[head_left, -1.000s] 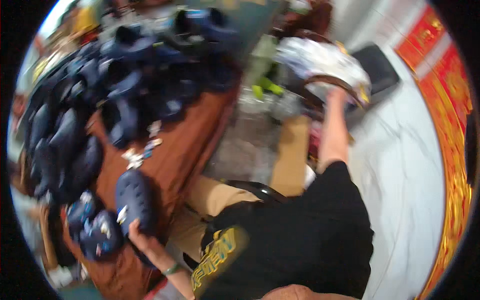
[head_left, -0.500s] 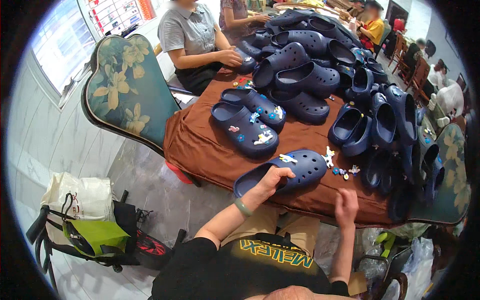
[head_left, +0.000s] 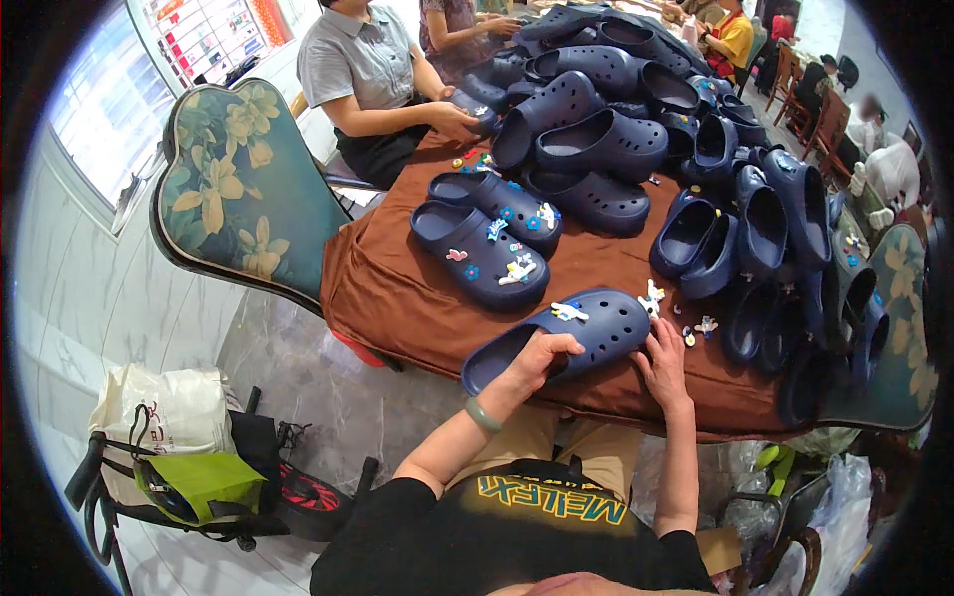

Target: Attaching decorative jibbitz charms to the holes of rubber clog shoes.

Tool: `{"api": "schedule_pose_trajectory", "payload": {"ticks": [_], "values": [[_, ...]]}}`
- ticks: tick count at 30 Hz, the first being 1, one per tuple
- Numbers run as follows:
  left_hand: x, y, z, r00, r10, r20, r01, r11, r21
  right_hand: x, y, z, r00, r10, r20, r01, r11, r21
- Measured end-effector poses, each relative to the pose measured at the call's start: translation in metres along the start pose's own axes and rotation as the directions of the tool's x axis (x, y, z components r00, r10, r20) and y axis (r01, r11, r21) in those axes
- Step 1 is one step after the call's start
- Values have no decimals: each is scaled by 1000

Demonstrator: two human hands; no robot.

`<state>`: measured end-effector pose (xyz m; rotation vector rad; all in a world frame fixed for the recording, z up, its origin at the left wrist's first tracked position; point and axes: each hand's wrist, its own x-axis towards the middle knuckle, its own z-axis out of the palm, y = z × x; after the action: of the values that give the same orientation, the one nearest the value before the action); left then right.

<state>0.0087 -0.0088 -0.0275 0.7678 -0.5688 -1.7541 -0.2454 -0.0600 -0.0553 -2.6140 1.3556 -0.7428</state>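
Note:
A navy clog point(head_left: 596, 328) with round holes lies at the near table edge, its toe to the right. A white figure charm point(head_left: 569, 311) sits on its upper. My left hand point(head_left: 542, 360) is closed around the clog's near side, thumb on top. Beside the toe, my right hand point(head_left: 664, 370) is open, fingers stretched toward small charms and partly covering them. Just past its fingertips is a white figure charm point(head_left: 652, 298); another charm point(head_left: 706, 326) lies to the right. Farther left stands a pair of navy clogs point(head_left: 479, 260) decorated with several charms.
A large heap of navy clogs point(head_left: 601, 139) covers the far and right parts of the brown-covered table point(head_left: 383, 298). A person in a grey shirt point(head_left: 363, 65) handles a clog at the far left. Floral chairs point(head_left: 229, 179) flank the table; a black-framed cart point(head_left: 84, 467) stands lower left.
My right hand has moved up and left to the clog's toe, over some small charms. My left hand keeps its hold on the clog. The whole view has shifted slightly.

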Motion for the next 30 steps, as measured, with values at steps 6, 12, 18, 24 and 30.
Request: {"api": "schedule_pose_trajectory", "payload": {"ticks": [6, 12, 18, 24, 30], "values": [[-4, 2, 6, 999, 9, 38, -9, 1000, 9, -7, 5, 4, 999, 21, -34, -19, 999, 45], [-6, 1, 5, 999, 33, 9, -33, 999, 5, 3, -13, -9, 985, 126, -117, -141, 983, -122], [-4, 1, 8, 999, 29, -19, -28, 999, 26, 18, 13, 2, 997, 74, -15, -75, 983, -168], [-6, 6, 13, 1000, 7, -21, -6, 1000, 22, 11, 20, 7, 995, 49, -83, -56, 995, -88], [-13, 2, 10, 999, 43, -15, -43, 999, -8, 6, 14, 11, 974, 13, -225, -49, 987, -153]]}}
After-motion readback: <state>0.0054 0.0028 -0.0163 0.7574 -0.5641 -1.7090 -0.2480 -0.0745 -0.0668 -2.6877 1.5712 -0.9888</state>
